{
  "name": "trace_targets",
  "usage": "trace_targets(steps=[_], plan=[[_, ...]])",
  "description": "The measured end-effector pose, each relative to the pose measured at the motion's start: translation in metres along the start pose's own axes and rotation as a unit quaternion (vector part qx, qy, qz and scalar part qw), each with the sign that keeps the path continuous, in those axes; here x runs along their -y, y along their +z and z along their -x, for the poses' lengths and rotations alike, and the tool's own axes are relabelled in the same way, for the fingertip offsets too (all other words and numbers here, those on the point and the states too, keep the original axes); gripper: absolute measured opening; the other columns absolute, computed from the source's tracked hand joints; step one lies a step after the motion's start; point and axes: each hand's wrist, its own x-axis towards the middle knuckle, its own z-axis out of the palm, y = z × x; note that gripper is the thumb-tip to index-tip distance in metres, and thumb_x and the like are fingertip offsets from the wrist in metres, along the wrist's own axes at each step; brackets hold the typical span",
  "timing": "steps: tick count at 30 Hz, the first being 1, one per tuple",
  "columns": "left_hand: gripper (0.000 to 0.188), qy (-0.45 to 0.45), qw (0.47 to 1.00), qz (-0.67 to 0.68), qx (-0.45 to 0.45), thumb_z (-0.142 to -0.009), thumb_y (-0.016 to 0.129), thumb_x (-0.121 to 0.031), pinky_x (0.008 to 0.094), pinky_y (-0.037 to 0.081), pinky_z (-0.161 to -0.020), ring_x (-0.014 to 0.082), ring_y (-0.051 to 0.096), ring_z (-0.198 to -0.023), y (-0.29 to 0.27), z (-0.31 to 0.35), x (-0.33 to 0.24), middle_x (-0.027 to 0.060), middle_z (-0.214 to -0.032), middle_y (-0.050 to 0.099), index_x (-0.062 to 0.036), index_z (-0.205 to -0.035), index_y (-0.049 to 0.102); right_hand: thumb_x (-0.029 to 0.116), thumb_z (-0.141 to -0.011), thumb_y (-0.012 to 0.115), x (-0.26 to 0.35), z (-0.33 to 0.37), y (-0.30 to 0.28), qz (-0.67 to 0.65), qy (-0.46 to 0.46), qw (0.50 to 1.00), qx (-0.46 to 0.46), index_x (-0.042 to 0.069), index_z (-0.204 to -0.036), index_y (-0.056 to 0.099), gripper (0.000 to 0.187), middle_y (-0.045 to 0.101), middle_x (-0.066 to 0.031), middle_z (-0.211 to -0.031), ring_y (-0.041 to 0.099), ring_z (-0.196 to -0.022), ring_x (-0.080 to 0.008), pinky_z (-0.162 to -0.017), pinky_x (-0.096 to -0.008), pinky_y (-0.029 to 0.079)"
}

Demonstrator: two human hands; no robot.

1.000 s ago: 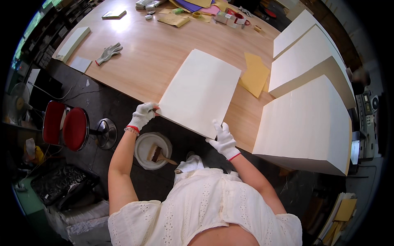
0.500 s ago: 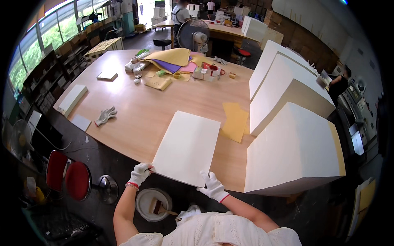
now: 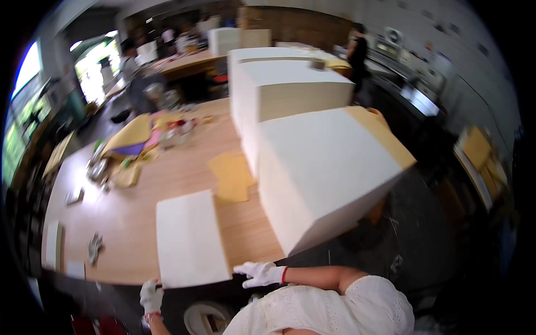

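Observation:
A flat stack of white paper (image 3: pixel 190 240) lies at the near edge of the table. My left hand (image 3: pixel 151 297), in a white knit glove with a red cuff, is closed at its near left corner, the fingers curled against the edge. By the near right corner is my right hand (image 3: pixel 259 273), gloved alike, its fingers stretched out and the thumb apart, with nothing held. Beside the stack lie yellow paper sheets (image 3: pixel 233 177). To the right stands a tall block of white paper (image 3: pixel 329 167) with a yellow strip along one side.
More tall white paper blocks (image 3: pixel 301 92) stand behind. Coloured sheets (image 3: pixel 131 137) and small items are heaped on the far left. A loose glove (image 3: pixel 95 248) lies on the wooden table (image 3: pixel 128 223). Below the near edge sits a white bucket (image 3: pixel 204 319). A person (image 3: pixel 357 53) stands at far right.
My view has swung right, so the table and blocks appear further left. My left hand stays at the stack's near left corner, and my right hand has come slightly off the near right corner.

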Motion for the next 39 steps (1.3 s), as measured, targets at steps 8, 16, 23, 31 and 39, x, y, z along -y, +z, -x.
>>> trace_targets(steps=[8,16,23,31,39], plan=[[0.025,0.128,0.942,0.299,-0.085,-0.080,0.066,0.000,0.0368,0.049,-0.089,0.0267,0.062,-0.102,-0.148,-0.093,-0.300,0.0120,-0.107,0.066,-0.0010,-0.106,0.064,0.033,-0.092,0.064,-0.031,0.181,-0.100,-0.110,-0.060,0.991,-0.052,0.007,-0.128,0.056,0.045,0.063,-0.0032,-0.093,0.060,-0.085,-0.0168,-0.074,-0.0322,0.047],[0.024,0.652,0.737,0.140,0.113,-0.086,0.068,-0.027,0.0415,0.049,-0.075,0.0323,0.063,-0.088,-0.168,-0.123,-0.697,0.0123,-0.091,0.063,-0.0060,-0.092,0.060,0.019,-0.089,0.064,-0.084,0.281,-0.179,0.121,-0.187,0.879,-0.422,0.009,-0.115,0.064,0.028,0.068,-0.0104,-0.103,0.065,-0.096,-0.0246,-0.082,-0.0350,0.050],[0.047,0.461,0.831,-0.155,0.269,-0.083,0.068,-0.050,0.0376,0.048,-0.072,0.0258,0.062,-0.086,-0.111,-0.118,-0.819,0.0095,-0.094,0.058,-0.0052,-0.090,0.057,0.022,-0.088,0.069,-0.117,0.285,-0.183,0.072,-0.220,0.872,-0.431,0.012,-0.112,0.069,0.025,0.069,-0.0064,-0.107,0.065,-0.097,-0.0240,-0.084,-0.0352,0.052],[0.024,0.370,0.864,0.034,0.341,-0.087,0.057,-0.027,0.0310,0.049,-0.074,0.0174,0.062,-0.084,-0.119,-0.147,-0.796,0.0060,-0.089,0.063,-0.0044,-0.095,0.060,0.026,-0.093,0.059,-0.113,0.288,-0.204,0.018,-0.236,0.926,-0.292,0.008,-0.119,0.064,0.032,0.067,-0.0141,-0.113,0.064,-0.101,-0.0315,-0.089,-0.0386,0.049],[0.011,0.081,0.935,0.341,0.055,-0.092,0.050,-0.013,0.0254,0.045,-0.047,0.0106,0.052,-0.054,-0.170,-0.275,-0.564,0.0031,-0.068,0.056,-0.0044,-0.098,0.053,0.022,-0.085,0.071,-0.100,0.286,-0.198,0.048,-0.170,0.925,-0.337,0.008,-0.102,0.072,0.023,0.071,-0.0119,-0.103,0.068,-0.092,-0.0271,-0.080,-0.0337,0.053]])
